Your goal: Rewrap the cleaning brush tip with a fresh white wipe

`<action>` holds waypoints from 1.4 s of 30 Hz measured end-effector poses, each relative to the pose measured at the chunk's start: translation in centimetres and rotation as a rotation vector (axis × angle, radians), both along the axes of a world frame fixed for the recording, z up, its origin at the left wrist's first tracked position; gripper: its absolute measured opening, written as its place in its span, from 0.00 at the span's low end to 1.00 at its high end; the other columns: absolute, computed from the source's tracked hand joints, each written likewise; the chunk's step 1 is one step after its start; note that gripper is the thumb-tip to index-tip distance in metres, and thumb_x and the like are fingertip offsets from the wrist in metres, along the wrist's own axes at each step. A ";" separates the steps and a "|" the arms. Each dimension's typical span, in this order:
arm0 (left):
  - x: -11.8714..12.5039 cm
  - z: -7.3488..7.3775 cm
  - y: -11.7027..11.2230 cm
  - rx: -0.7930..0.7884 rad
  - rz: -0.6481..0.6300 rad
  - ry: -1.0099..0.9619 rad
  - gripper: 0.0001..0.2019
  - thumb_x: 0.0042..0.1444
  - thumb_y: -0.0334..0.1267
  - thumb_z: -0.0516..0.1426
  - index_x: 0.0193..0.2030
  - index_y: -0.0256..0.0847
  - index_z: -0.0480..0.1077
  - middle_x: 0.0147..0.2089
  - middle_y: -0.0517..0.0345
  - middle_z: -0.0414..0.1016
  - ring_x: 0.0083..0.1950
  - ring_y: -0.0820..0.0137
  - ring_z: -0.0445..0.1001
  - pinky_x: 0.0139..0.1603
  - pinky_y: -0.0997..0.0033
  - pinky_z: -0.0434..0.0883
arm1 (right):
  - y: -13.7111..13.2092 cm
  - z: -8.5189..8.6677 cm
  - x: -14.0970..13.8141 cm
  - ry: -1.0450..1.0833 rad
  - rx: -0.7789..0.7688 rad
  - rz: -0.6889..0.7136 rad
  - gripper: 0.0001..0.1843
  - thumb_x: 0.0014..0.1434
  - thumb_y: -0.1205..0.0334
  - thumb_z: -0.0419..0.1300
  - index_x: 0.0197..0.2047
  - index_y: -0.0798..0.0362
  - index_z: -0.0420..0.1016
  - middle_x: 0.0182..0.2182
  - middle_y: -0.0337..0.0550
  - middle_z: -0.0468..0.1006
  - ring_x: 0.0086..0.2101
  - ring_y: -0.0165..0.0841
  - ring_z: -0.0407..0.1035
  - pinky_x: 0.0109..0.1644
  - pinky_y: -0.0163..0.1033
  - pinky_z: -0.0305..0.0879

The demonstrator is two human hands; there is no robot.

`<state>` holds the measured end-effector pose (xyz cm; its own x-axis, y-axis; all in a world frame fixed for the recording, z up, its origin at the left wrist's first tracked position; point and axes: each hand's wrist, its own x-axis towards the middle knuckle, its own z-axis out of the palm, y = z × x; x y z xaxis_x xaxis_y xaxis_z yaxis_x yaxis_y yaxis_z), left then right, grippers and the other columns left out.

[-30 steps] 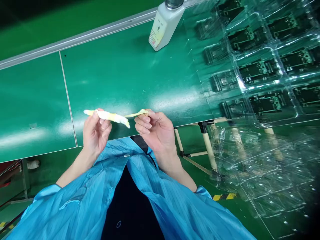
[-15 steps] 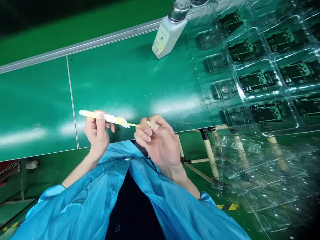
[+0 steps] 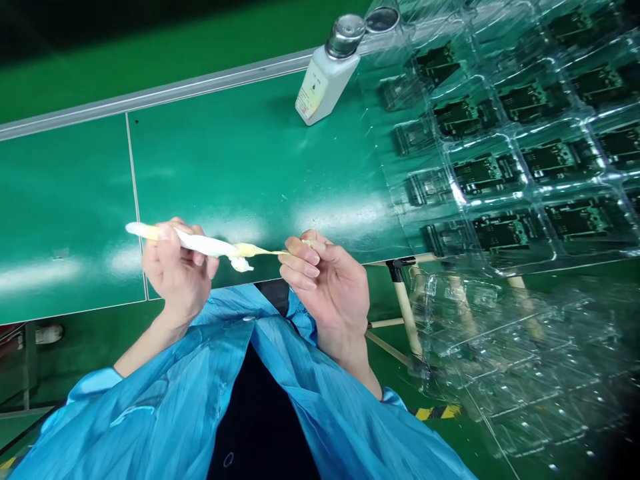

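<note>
Both my hands hold a long, thin pale-yellow strip (image 3: 257,251) in front of me, above the bench edge. A white tissue-like wad (image 3: 207,245) is wrapped around its left part, with a loose tuft hanging below. My left hand (image 3: 175,273) grips the wrapped part between thumb and fingers, and the strip's rounded end sticks out to the left. My right hand (image 3: 325,293) pinches the narrow far end between fingertips. Part of the strip is hidden by those fingers.
A green bench top (image 3: 240,167) with a metal rear rail lies ahead. On it stand a white pump bottle (image 3: 323,83) and transparent trays of circuit boards (image 3: 500,140). More transparent trays (image 3: 520,353) are stacked low at right, beside a wooden-coloured bench frame (image 3: 407,317).
The strip has swung left with both hands, and my hands are farther apart. The strip now lies straighter, and the white wad hangs lower. The view has shifted slightly.
</note>
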<state>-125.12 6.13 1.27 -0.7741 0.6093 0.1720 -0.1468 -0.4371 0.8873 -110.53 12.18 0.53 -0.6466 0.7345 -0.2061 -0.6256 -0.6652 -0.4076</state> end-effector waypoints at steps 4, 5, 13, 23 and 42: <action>-0.8 1.5 0.3 -0.020 -0.041 -0.157 0.19 0.54 0.46 0.64 0.23 0.38 0.63 0.18 0.68 0.50 0.17 0.82 0.53 0.10 0.85 0.51 | -1.5 -0.2 -0.8 0.027 0.056 0.049 0.14 0.54 0.67 0.60 0.24 0.53 0.57 0.21 0.30 0.53 0.20 0.19 0.47 0.21 0.25 0.50; -1.1 1.7 0.4 -0.031 -0.059 -0.187 0.18 0.54 0.46 0.64 0.23 0.38 0.63 0.18 0.69 0.50 0.17 0.82 0.52 0.10 0.85 0.50 | -1.9 -0.6 -1.1 -0.002 0.107 0.054 0.13 0.55 0.66 0.60 0.25 0.53 0.58 0.21 0.30 0.56 0.20 0.19 0.49 0.21 0.26 0.51; -2.6 0.6 1.3 -0.128 -0.062 -0.014 0.19 0.50 0.49 0.66 0.24 0.38 0.65 0.16 0.69 0.54 0.16 0.81 0.55 0.12 0.83 0.55 | -1.1 -2.7 -1.6 -0.790 1.030 -0.743 0.14 0.69 0.55 0.46 0.52 0.47 0.67 0.53 0.47 0.70 0.39 0.32 0.72 0.37 0.40 0.70; -2.3 1.8 1.9 -0.157 -0.164 -0.018 0.18 0.60 0.44 0.58 0.22 0.38 0.63 0.19 0.64 0.61 0.18 0.78 0.62 0.15 0.80 0.58 | -0.6 -0.9 -4.8 -1.077 2.113 -0.341 0.21 0.71 0.61 0.44 0.31 0.55 0.71 0.25 0.40 0.71 0.25 0.29 0.62 0.30 0.37 0.57; -3.0 3.5 10.0 -0.396 -0.404 -0.673 0.22 0.69 0.38 0.45 0.21 0.41 0.50 0.17 0.68 0.48 0.14 0.81 0.47 0.15 0.79 0.44 | -3.0 -0.8 -4.8 -1.069 2.059 -0.664 0.29 0.70 0.66 0.38 0.17 0.51 0.61 0.14 0.33 0.56 0.16 0.26 0.50 0.19 0.33 0.51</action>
<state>-128.15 16.13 4.77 -0.3477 0.7765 -0.5255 -0.7703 0.0830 0.6323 -115.31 9.17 -0.29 -0.5448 0.3221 0.7742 0.2761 0.9407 -0.1971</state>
